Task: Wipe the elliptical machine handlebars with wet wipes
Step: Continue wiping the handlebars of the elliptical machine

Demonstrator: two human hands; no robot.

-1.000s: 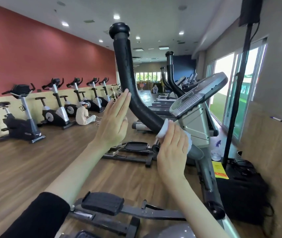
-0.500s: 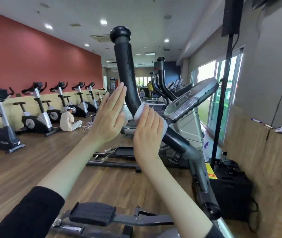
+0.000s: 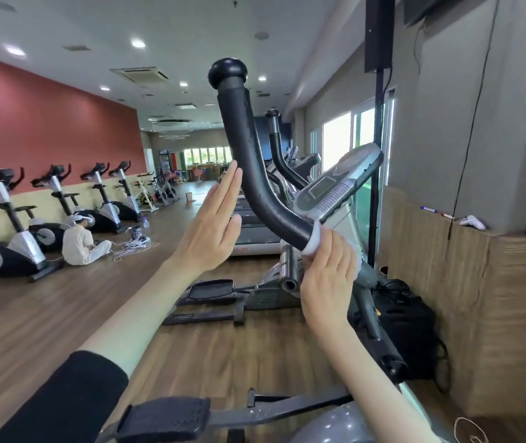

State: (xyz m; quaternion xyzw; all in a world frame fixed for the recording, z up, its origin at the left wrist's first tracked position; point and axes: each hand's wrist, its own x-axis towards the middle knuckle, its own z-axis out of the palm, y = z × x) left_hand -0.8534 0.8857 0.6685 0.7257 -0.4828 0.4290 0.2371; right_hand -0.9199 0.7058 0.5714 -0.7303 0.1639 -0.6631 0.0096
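- My right hand [image 3: 327, 276] is wrapped around the lower bend of the black handlebar [image 3: 248, 161], pressing a white wet wipe [image 3: 314, 239] against it.
- My left hand [image 3: 212, 225] is flat and open, fingers together and pointing to 12 o'clock, just beside the handlebar at its 9 o'clock; I cannot tell whether it touches.
- The grey console [image 3: 335, 187] sits at 2 o'clock from my right hand.
- At 9 o'clock, exercise bikes [image 3: 9, 238] line the red wall [image 3: 47, 129], and a person [image 3: 81, 239] sits on the wooden floor [image 3: 63, 314].
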